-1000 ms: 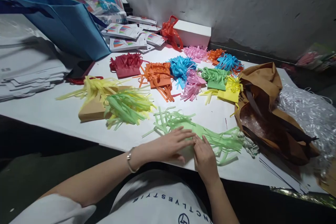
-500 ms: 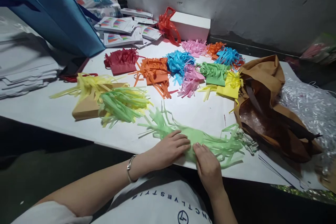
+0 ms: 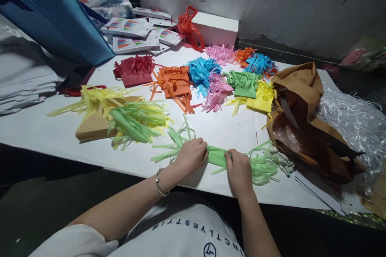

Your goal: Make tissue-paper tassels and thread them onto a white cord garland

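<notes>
Light green fringed tissue paper (image 3: 216,156) lies across the front of the white table, its cut strips spreading out to both sides. My left hand (image 3: 193,153) is closed on it left of the uncut middle band. On the band's other side, my right hand (image 3: 239,168) grips it with thumb and fingers curled. The band between the hands looks narrow and gathered. Left of it, a green and yellow tissue tassel bundle (image 3: 138,122) rests partly on a brown cardboard piece (image 3: 93,126), along with yellow tissue strips (image 3: 101,102).
Behind are several fringed paper bundles, including orange (image 3: 177,84), dark red (image 3: 135,70) and blue (image 3: 203,70). A brown bag (image 3: 297,80) stands at right beside clear shredded film (image 3: 352,116). At left are a blue bag (image 3: 60,24) and white stacked sheets (image 3: 24,76); printed boxes (image 3: 129,27) lie behind.
Both hands went from lying flatter on the green tissue to gripping it. Its middle is now gathered into a narrower band, and the hands are slightly farther apart.
</notes>
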The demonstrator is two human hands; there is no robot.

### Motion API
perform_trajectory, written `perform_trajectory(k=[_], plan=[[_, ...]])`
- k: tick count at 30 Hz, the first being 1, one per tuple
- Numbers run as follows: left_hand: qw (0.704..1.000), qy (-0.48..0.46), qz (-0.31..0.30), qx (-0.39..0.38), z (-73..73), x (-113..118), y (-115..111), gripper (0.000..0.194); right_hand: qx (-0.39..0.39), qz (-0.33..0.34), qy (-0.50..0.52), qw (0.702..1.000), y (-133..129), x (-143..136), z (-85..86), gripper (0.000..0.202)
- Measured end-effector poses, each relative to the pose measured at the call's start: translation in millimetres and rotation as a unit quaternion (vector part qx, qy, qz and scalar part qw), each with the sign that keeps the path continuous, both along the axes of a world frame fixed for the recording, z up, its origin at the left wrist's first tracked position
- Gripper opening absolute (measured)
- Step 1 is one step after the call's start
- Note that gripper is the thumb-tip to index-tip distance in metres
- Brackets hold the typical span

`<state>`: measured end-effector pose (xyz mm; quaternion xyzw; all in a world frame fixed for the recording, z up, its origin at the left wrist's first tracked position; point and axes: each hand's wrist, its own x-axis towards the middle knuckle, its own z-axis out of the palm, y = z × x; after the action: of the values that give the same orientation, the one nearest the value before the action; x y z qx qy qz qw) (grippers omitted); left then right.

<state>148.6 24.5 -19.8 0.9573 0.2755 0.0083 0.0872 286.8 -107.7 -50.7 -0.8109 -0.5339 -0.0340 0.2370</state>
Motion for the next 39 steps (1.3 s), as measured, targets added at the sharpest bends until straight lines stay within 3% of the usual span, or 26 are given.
perform_trajectory(k=[7,8,10,13,18,21,23,24,27,33,39], plan=[[1.000,-0.004,-0.017,-0.010,-4.8,-2,7,0.017,0.014,-0.093,-0.082,0.992,-10,0,19.8,0.015],[1.000,-0.004,-0.020,-0.013,-5.7,-2,9,0.017,0.028,-0.078,-0.096,0.992,-13,-3,23.3,0.018],[1.000,-0.004,-0.022,-0.018,-7.3,0,11,0.017,0.035,0.017,-0.101,0.994,-16,-13,26.6,0.024],[0.999,-0.004,-0.022,-0.026,-7.3,2,15,0.017,0.013,0.135,-0.076,0.988,-16,-28,19.9,0.025],[0.999,-0.041,-0.025,-0.022,1.5,-3,12,0.019,0.037,0.101,-0.079,0.991,-13,-33,-0.1,0.022],[0.987,-0.119,-0.110,0.020,2.8,-12,4,0.029,0.057,0.083,-0.073,0.992,-14,-31,-3.8,0.020],[0.973,-0.146,-0.172,0.041,-0.9,-16,-1,0.014,0.064,0.080,-0.065,0.993,-14,-31,-3.1,0.017],[0.970,-0.147,-0.187,0.042,-3.6,-17,-3,0.008,0.060,0.083,-0.062,0.993,-15,-32,-2.1,0.016],[0.969,-0.150,-0.197,0.024,-11.6,-20,-4,0.016,0.038,0.097,-0.062,0.993,-18,-31,1.7,0.015],[0.978,-0.141,-0.152,-0.003,-16.4,-25,-3,0.020,0.028,0.080,-0.054,0.995,-36,-19,5.3,0.015],[0.995,-0.070,-0.043,0.049,-13.2,-10,-6,0.027,-0.037,-0.048,-0.106,0.992,-28,-15,6.2,0.023]])
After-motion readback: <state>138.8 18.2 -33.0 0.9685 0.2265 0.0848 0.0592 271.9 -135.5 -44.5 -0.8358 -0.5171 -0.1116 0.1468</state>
